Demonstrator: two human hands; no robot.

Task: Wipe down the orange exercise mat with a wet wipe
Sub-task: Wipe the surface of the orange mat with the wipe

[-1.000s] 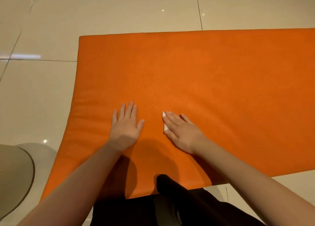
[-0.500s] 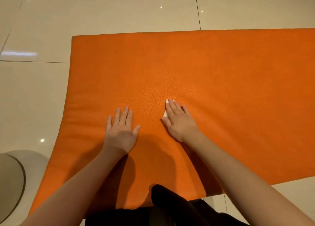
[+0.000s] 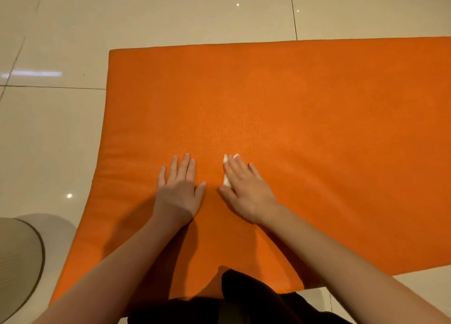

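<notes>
Head view: both hands are lying flat on the orange padded exercise mat [image 3: 292, 109], the left hand [image 3: 179, 189] spread bare and the right hand [image 3: 246, 192] pressing a white wet wipe [image 3: 226, 181] under straight fingers.

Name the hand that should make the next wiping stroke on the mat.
Right. The right hand lies flat on the wipe, pressing it to the mat. The left hand rests flat on the mat beside it with no wipe showing, so it is probably better suited to steadying.
</notes>
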